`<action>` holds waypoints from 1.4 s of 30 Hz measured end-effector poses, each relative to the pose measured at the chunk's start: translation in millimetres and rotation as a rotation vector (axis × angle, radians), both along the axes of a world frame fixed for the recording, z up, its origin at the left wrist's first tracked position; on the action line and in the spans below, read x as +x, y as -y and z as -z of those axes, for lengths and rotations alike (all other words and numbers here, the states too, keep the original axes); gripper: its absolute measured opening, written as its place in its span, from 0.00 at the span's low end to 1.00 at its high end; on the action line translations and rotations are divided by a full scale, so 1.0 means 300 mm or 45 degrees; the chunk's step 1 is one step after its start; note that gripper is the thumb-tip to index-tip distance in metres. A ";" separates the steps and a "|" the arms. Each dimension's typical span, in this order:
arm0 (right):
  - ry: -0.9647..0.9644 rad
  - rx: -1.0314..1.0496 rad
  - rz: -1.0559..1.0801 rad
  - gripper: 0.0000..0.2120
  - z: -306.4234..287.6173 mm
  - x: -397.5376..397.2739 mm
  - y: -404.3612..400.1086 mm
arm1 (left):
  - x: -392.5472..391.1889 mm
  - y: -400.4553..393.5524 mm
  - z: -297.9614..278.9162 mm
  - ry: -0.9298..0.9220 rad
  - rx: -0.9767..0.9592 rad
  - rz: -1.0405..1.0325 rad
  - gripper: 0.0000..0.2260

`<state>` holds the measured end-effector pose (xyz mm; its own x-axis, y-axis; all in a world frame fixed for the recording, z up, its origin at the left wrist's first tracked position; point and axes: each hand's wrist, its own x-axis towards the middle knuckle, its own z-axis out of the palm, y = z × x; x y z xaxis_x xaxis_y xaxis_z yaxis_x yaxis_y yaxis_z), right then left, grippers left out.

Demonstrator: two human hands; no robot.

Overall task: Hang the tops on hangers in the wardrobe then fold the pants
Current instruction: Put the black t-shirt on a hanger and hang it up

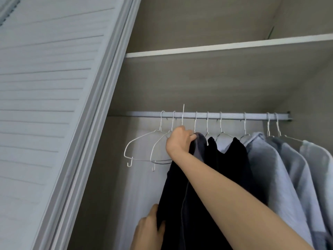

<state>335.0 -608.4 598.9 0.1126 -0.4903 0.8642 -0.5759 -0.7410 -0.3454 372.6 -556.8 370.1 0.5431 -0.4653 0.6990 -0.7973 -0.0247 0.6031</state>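
Wardrobe interior, rail [207,116] running under a shelf [225,46], louvred door [50,105] at left. At the rail's middle a dark top [194,204] is held up on a hanger whose hook [183,114] pokes above the rail, unhooked. Right hand [178,139] grips the top's collar and hanger neck, fingers curled. Left hand [149,228] pinches the top's lower edge. Two bare hangers [144,148] hang just left. To the right hang a black top [232,159] and pale blue shirts [273,168].
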 end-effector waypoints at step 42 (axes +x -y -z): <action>-0.826 -0.550 -0.461 0.21 0.841 -0.718 -0.585 | -0.463 -0.908 0.432 -0.137 -0.006 0.013 0.12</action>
